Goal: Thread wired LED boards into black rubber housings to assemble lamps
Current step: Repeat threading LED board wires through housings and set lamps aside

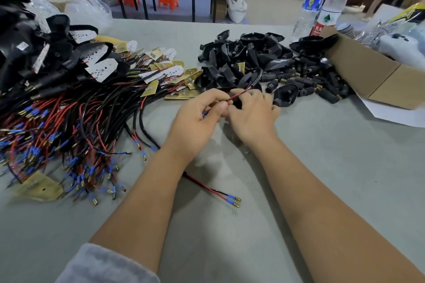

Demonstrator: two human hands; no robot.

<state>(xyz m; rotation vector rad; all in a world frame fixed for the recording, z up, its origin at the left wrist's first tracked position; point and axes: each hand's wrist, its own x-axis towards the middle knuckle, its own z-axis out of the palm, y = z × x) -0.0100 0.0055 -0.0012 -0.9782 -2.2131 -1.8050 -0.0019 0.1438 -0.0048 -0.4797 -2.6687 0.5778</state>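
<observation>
My left hand (200,117) and my right hand (250,115) meet at the table's middle, both pinching a red-and-black wire pair (239,94). The wire runs up from my fingers into a black rubber housing (251,78) lying at the near edge of the housing pile (264,62). What my right palm covers is hidden. To the left lies a heap of wired LED boards (96,89) with red and black leads and blue terminals. Assembled lamps (34,53) are stacked at the far left.
A loose wire with two blue terminals (220,193) lies under my left forearm. A cardboard box (377,76) stands at the right, with two water bottles (322,4) behind it. A lone LED board (41,187) lies near the left edge. The table (333,167) has grey felt.
</observation>
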